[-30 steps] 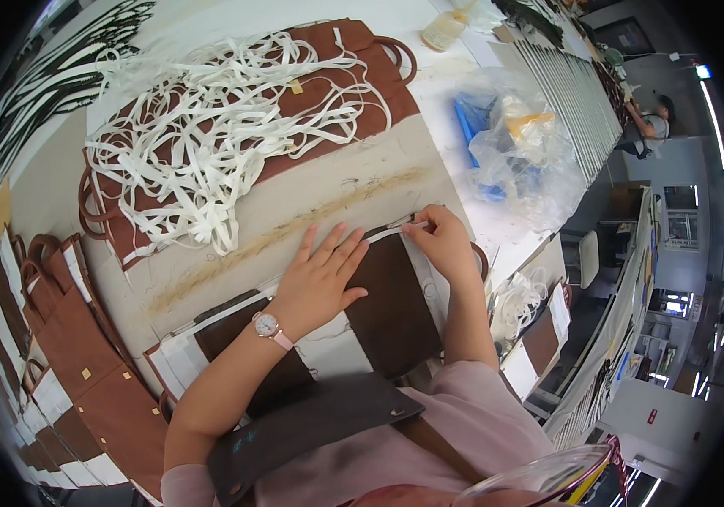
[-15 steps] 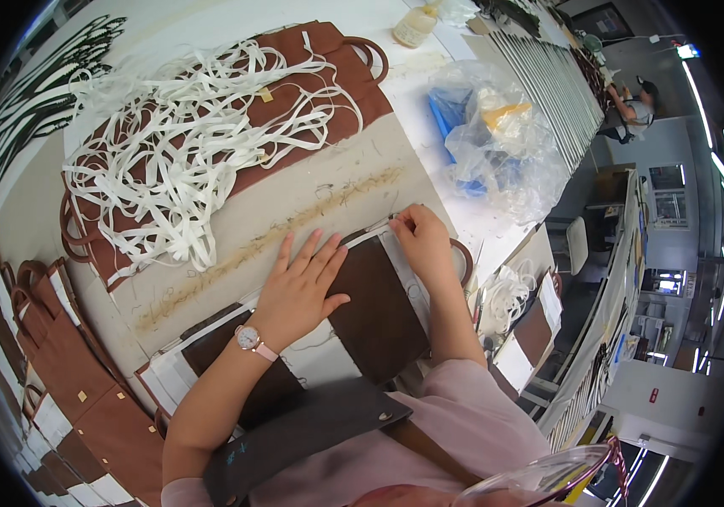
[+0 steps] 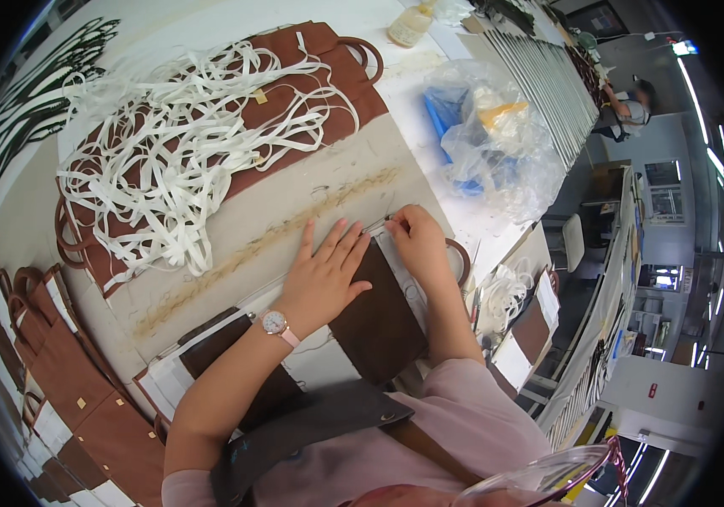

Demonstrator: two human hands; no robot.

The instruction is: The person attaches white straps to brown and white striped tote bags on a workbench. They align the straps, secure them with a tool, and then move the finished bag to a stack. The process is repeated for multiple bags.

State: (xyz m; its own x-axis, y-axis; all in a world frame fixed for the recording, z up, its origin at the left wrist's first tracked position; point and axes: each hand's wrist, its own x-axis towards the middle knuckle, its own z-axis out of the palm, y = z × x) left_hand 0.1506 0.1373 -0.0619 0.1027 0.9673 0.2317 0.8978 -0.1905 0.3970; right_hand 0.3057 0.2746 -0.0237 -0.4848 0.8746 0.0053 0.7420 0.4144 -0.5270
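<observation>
Head view: left hand [image 3: 325, 275] stays flat on dark brown panel [image 3: 379, 313], frame centre; right hand [image 3: 417, 245] still pinching white strip [image 3: 376, 226] at panel's top edge; little changed, pos. holds.

Two hands rest on one dark brown panel [image 3: 379, 317]. One pink wristwatch [image 3: 276, 324], one tangled heap of white strips [image 3: 176, 144], one clear plastic bag [image 3: 489, 139] and one small bottle [image 3: 411, 24] are visible.

I work in a leather-goods workshop; beyond my cutting board [image 3: 311, 198] lie tangled white strips [image 3: 167, 160], left of it stacked brown panels [image 3: 66, 380].
</observation>
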